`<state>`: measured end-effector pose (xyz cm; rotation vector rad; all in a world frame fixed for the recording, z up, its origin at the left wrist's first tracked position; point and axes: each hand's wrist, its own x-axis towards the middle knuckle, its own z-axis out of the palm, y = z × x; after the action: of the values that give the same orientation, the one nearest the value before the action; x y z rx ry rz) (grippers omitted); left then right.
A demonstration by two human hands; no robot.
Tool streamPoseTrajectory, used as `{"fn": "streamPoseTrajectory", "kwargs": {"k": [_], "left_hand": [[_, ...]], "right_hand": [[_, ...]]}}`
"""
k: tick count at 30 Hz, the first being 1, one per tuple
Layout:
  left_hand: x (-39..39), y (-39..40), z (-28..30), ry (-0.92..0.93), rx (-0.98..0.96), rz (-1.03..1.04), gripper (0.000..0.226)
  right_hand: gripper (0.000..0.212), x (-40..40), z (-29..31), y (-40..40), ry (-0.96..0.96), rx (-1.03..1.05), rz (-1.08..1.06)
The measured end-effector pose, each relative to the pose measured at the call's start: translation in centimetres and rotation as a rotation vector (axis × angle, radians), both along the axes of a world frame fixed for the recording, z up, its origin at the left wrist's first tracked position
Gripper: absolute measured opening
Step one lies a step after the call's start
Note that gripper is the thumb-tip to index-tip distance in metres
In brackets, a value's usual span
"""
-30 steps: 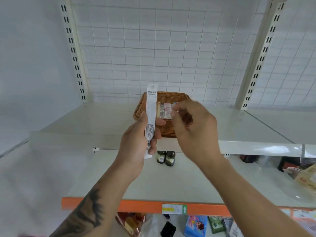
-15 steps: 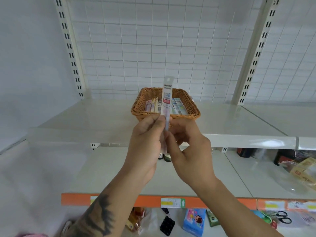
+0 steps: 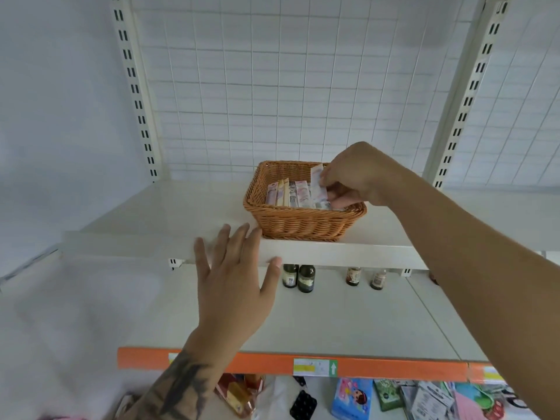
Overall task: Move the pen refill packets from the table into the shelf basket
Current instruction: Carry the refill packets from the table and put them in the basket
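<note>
A person's right hand (image 3: 354, 180) reaches into a wicker basket (image 3: 303, 221) on the upper shelf (image 3: 181, 207), pinching a refill packet (image 3: 318, 189) beside other packets (image 3: 288, 194) standing inside. The left hand (image 3: 235, 280), fingers spread, hovers at the shelf's front edge.

right hand (image 3: 354, 180) inside brown woven wicker basket (image 3: 300, 224), fingers pinching a pale pen refill packet (image 3: 318, 189) | more slim packets (image 3: 288, 194) standing in a row beside it | left hand (image 3: 233, 280) spread flat, fingertips at white metal shelf edge (image 3: 333, 253) (just left of the basket) | small dark glass bottles (image 3: 298, 277) on the shelf below
</note>
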<state>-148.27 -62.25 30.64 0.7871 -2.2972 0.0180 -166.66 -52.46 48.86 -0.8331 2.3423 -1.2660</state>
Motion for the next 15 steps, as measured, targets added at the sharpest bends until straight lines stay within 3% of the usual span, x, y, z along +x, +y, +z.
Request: {"fn": "streamPoseTrajectory", "kwargs": {"k": [6, 10, 15], "left_hand": [[-0.3, -0.2, -0.5, 0.018, -0.048, -0.001, 0.061], [-0.2, -0.6, -0.9, 0.016, -0.072, -0.004, 0.062], [-0.2, -0.9, -1.3, 0.004, -0.092, 0.000, 0.064]], "right_hand": [[0.015, -1.4, -1.1, -3.4, 0.090, 0.327, -0.013], [0.018, -1.2, -1.2, -3.9, 0.295, 0.423, -0.022], [0.018, -1.1, -2.2, -3.1, 0.660, 0.305, -0.100]]}}
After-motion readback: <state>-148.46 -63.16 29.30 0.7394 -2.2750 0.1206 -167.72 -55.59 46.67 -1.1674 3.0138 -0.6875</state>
